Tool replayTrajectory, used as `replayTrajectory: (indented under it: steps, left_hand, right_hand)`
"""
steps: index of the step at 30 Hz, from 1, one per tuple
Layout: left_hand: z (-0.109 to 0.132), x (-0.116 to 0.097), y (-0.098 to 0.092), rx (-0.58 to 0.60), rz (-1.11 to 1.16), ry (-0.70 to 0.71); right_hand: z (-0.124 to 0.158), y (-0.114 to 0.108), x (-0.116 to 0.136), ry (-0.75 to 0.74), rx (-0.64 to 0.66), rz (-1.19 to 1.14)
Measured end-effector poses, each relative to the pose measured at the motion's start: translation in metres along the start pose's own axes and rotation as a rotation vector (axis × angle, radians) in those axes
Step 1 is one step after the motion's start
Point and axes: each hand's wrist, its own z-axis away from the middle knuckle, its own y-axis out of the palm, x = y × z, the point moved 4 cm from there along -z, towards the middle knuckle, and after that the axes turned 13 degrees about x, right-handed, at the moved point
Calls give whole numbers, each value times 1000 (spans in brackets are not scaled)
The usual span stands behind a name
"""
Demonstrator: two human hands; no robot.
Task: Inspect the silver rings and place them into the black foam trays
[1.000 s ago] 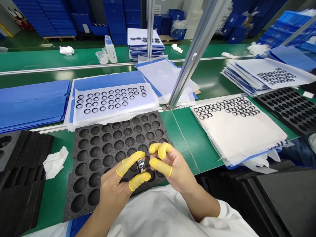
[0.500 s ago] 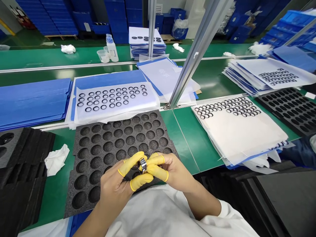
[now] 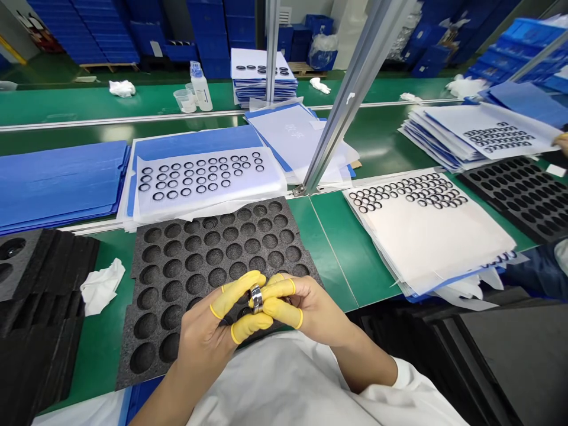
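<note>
Left hand (image 3: 204, 331) and right hand (image 3: 316, 310) curling inward, pinching a shiny silver ring (image 3: 256, 298) between yellow rubber finger cots (image 3: 239, 290), right fingers closing in from their earlier spread, over a black foam tray (image 3: 153, 260)

on the workbench (image 3: 337, 260), a foam tray (image 3: 186, 248) before a sheet of rings (image 3: 213, 207), a wipe (image 3: 103, 288) to its left (stacked sheets (image 3: 426, 254) to its right).

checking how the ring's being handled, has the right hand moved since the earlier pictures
Yes: the right hand has moved left and slightly down against the black foam tray, its yellow finger cots closing onto the metal ring.
</note>
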Motion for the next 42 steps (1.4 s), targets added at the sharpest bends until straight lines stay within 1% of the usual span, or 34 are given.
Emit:
replayTrajectory:
  steps: [6,9,12,15,18,23,25,28,31,34,42]
  left_hand:
    - [2,1,0,15,-12,-8]
    - [0,1,1,32,-37,16]
    - [-1,-1,2,57,-69,74]
    - [-1,-3,2,68,-97,142]
    - [2,-2,3,76,-119,175]
    - [7,-1,4,108,-176,129]
    - [8,-3,4,87,-196,101]
    - [9,-9,3,16,-210,101]
    - [9,-12,1,-25,-234,115]
    - [7,-11,0,-32,-226,78]
    - [10,-7,0,2,-143,13]
  right_hand:
    - [0,-1,0,-10,5,28]
    - [0,-1,1,-8,24,12]
    - [-1,-1,0,-14,51,2]
    - [1,-1,-3,-18,25,38]
    - [3,0,-3,-56,-24,89]
    - [5,3,5,-204,-88,238]
    - [5,4,8,-250,-122,310]
    - [6,4,10,-303,-153,394]
    - [4,5,8,-292,-171,392]
    - [3,7,7,-293,-191,347]
    - [1,10,7,-231,-224,257]
